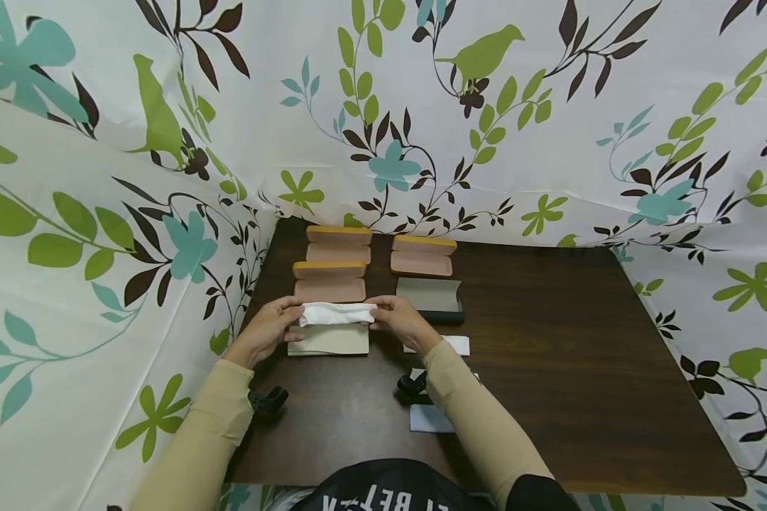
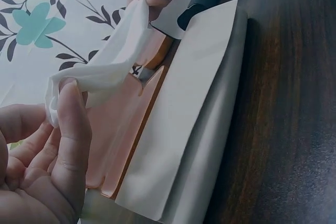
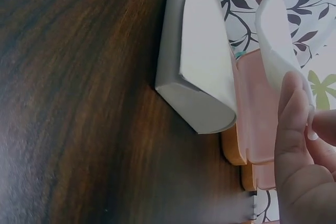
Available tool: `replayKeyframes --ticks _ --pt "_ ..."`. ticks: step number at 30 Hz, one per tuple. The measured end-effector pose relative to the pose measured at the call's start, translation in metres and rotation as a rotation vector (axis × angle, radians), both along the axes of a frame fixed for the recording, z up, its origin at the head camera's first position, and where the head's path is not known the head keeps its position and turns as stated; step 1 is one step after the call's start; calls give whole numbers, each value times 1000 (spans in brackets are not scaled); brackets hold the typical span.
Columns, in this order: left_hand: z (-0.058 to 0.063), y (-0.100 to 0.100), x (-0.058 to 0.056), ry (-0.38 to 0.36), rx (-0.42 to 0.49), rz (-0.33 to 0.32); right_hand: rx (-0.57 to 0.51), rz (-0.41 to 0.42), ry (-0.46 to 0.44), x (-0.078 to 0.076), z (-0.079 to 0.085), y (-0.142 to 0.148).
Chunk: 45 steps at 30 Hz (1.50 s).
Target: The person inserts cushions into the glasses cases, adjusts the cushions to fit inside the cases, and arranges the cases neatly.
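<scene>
A white folded cloth (image 1: 339, 313) is stretched between the two hands above the table. The left hand (image 1: 270, 328) pinches one end between thumb and fingers; the right hand (image 1: 405, 323) pinches the other. Just below the cloth lies a cream eyeglass case (image 1: 329, 342) with its flap down. In the left wrist view the cloth (image 2: 113, 72) sags a little in the middle, beside the cream case (image 2: 178, 103). The right wrist view shows the thumb pressing the cloth (image 3: 275, 40) against the fingers, and the case's rounded end (image 3: 202, 108).
Three open pink-lined cases, one of them nearest the hands (image 1: 329, 289), stand toward the back. A dark green case (image 1: 444, 317) with a grey flap lies right of them. White folded cloth (image 1: 457, 345) and pale blue cloth (image 1: 431, 419) lie near the right forearm on the brown table (image 1: 581, 355).
</scene>
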<state>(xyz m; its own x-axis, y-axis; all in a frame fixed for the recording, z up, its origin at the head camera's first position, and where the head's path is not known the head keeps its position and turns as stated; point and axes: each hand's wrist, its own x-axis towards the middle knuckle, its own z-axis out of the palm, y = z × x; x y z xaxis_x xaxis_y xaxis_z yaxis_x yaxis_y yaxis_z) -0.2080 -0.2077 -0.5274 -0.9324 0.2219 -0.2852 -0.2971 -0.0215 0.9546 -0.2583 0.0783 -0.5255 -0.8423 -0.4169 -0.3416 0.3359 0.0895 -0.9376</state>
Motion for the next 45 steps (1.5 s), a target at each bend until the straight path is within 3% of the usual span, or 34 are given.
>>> replayKeyframes --ticks 10,28,45 --pt "2 -1 -5 -3 -12 38 -16 5 10 -7 -1 -3" --pt "2 -4 -16 -14 -19 50 5 25 8 -16 3 -9" --pt "8 -10 -34 -36 -21 55 23 -2 53 -34 4 -16"
